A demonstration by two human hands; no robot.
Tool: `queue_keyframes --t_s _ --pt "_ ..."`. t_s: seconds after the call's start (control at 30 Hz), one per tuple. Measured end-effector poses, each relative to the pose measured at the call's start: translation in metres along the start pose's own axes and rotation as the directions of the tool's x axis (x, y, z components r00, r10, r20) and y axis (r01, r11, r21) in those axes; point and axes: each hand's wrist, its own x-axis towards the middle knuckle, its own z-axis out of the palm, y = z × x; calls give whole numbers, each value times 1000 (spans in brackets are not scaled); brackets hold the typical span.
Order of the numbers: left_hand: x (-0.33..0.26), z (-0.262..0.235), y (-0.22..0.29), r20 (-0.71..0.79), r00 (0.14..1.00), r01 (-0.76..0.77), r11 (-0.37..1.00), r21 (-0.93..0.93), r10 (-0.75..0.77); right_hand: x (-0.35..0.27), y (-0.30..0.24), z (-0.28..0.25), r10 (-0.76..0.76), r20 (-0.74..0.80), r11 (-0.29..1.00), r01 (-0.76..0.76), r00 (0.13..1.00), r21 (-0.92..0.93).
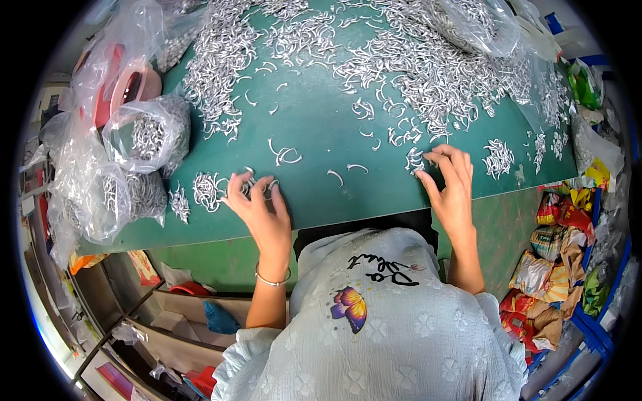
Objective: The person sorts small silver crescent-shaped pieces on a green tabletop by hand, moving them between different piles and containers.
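Head view, looking down on a green counter [321, 134] that is serving as the landmark for all positions below. The left hand [257, 204] is resting near the counter's front edge, its fingers bent and pressing down on a small cluster of curved silver metal pieces [257, 186]; whether any piece is actually pinched between the fingers cannot be told. The right hand [449, 184] is lying farther right along the same front edge, its fingertips [428, 160] drawn together on a little bunch of the same pieces [414, 160]. The two hands are working well apart from each other.

A few single pieces [284, 155] are lying scattered on the bare middle of the counter, between the hands and the far side. A broad heap of metal pieces [414, 67] is spreading across the counter's far half. A small sorted pile [208, 190] is sitting just left of the left hand, and another small pile [498, 158] is sitting just right of the right hand. Clear plastic bags filled with pieces [150, 134] are crowding the counter's left end. Below the counter's right end, coloured snack packets [548, 267] are lying in a heap. A thin bracelet [271, 281] is circling the left wrist.
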Motion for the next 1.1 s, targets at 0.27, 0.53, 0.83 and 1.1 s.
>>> queue_keyframes --t_s 0.27,0.53,0.83,1.1 --pt "20 31 81 227 931 -221 935 -278 288 -1 8 26 -122 -46 992 122 991 6" --pt "37 62 98 312 896 -245 937 -249 317 26 -7 25 -148 -97 987 153 984 54" --pt "46 52 68 223 944 -173 939 -296 244 26 -5 15 -226 18 962 220 974 159" --pt "52 48 65 159 968 -118 911 -396 195 42 -15 38 -147 -10 981 145 989 -133"
